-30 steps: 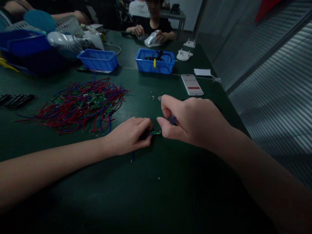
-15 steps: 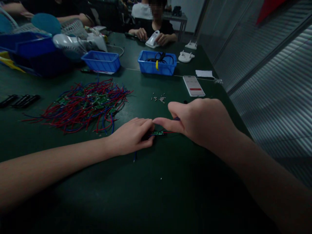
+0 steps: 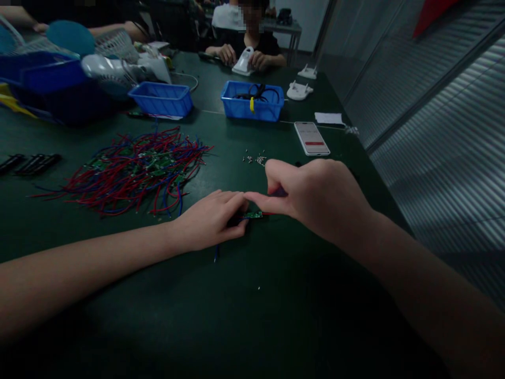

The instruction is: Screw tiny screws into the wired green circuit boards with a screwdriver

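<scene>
My left hand [image 3: 215, 218] rests on the green table with its fingers pinched round a small green circuit board [image 3: 254, 215]. A red wire runs from the board's right end under my other hand, and a blue wire end [image 3: 215, 255] sticks out below my left palm. My right hand [image 3: 323, 189] is curled closed just to the right, its thumb tip touching the left fingers. A dark bluish bit shows inside the right fist, but what it belongs to is hidden. Left of the hands lies a tangled heap of circuit boards with red and blue wires [image 3: 134, 171].
Small screws [image 3: 258, 159] lie scattered beyond my hands. A phone [image 3: 311, 138] is at right. Blue bins stand behind, one with black cables [image 3: 252, 108], another [image 3: 161, 100] further left. Black parts [image 3: 33, 164] lie far left. Across the table a person holds a white part [image 3: 243, 62].
Both hands stay almost in place. My right fist has shifted very slightly left, with a little more of the bluish bit showing. The view has drifted slightly.
</scene>
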Available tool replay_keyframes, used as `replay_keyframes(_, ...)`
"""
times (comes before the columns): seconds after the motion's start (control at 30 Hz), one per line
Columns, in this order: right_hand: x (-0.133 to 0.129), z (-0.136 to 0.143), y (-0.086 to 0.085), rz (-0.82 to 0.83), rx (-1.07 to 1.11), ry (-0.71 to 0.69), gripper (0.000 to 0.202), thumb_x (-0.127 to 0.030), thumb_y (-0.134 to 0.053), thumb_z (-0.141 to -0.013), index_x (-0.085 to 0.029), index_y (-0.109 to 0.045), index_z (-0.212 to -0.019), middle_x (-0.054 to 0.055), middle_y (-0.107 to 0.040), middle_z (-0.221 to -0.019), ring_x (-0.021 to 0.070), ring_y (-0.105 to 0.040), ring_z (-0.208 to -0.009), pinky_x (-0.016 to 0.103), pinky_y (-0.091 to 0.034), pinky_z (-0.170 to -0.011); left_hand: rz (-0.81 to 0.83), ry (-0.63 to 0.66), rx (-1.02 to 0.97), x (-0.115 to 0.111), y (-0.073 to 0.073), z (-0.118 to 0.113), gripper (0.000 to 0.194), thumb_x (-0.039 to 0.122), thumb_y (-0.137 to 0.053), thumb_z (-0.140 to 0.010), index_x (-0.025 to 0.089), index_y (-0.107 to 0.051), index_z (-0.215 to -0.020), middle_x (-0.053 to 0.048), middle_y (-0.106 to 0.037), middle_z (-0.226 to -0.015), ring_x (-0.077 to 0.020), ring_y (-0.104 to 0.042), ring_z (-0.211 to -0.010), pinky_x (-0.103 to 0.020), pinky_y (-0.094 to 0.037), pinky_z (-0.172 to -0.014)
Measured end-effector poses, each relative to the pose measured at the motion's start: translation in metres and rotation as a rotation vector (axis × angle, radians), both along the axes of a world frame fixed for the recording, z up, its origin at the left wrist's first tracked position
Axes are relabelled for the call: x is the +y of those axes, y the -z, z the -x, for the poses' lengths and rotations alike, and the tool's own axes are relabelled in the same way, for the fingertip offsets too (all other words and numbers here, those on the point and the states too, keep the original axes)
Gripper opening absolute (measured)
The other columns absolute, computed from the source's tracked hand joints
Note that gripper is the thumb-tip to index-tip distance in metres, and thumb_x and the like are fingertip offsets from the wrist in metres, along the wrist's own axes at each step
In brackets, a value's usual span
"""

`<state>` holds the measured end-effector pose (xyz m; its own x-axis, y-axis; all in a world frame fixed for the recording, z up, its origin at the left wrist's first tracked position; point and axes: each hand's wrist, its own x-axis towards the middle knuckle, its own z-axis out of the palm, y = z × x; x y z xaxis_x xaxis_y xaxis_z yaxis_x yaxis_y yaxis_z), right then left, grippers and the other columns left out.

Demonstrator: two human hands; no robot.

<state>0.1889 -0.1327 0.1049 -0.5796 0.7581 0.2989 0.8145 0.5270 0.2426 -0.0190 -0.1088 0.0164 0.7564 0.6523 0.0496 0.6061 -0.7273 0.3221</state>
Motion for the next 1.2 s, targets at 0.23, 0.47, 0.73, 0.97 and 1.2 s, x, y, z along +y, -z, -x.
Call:
replay_keyframes(0.23,-0.006,0.007,-0.002,0.196,0.103,-0.074,0.035,-0.043,-0.036,-0.093,-0.018,-0.048,-0.114,0.002,-0.064,-0.075,0.0129,-0.053,-0.054,0.025,-0.021,-0.047,-0.002,0.001,-0.03,0.001,0.001,0.002,0.02,0.034,-0.05,-0.086,0.017,-0.053,-0.097,-0.007,-0.061,-0.094,-0.0206,-0.057,-0.087,-0.038,-0.045,-0.081)
replay_keyframes(0.47,-0.009,0.002,-0.015,0.277,0.005,-0.112,0.027,-0.029,-0.033,-0.096,-0.014,-0.049,-0.113,0.002,-0.061,-0.068,0.0118,-0.052,-0.051,0.024,-0.021,-0.045,-0.028,0.019,-0.034,0.001,0.005,0.003,0.02,0.031,-0.047,-0.088,0.017,-0.054,-0.1,-0.007,-0.061,-0.095,-0.0193,-0.057,-0.088,-0.037,-0.045,-0.081)
replay_keyframes(0.73,0.003,-0.005,-0.003,-0.014,-0.052,0.031,0.053,-0.064,-0.028,-0.09,-0.02,-0.058,-0.088,0.003,-0.057,-0.059,0.0126,-0.045,-0.048,0.025,-0.015,-0.049,-0.044,0.011,-0.041,0.0,0.002,0.002,0.016,0.033,-0.048,-0.088,0.017,-0.052,-0.091,-0.005,-0.059,-0.086,-0.0175,-0.055,-0.079,-0.033,-0.043,-0.073)
replay_keyframes(0.97,-0.002,-0.003,-0.012,0.392,0.15,-0.198,0.034,-0.026,-0.034,-0.09,-0.012,-0.039,-0.121,0.003,-0.064,-0.08,0.0103,-0.05,-0.056,0.024,-0.024,-0.049,-0.042,0.012,-0.042,0.0,0.002,0.002,0.014,0.031,-0.05,-0.086,0.018,-0.048,-0.091,-0.003,-0.058,-0.084,-0.0182,-0.055,-0.079,-0.035,-0.044,-0.075)
replay_keyframes(1.2,-0.005,-0.001,-0.012,0.167,-0.072,-0.159,0.036,-0.04,-0.031,-0.097,-0.016,-0.052,-0.113,0.001,-0.059,-0.063,0.0099,-0.042,-0.045,0.025,-0.017,-0.047,0.011,0.019,-0.001,0.001,0.001,0.002,0.016,0.031,-0.048,-0.088,0.017,-0.054,-0.093,-0.005,-0.06,-0.088,-0.0181,-0.056,-0.083,-0.035,-0.045,-0.079)
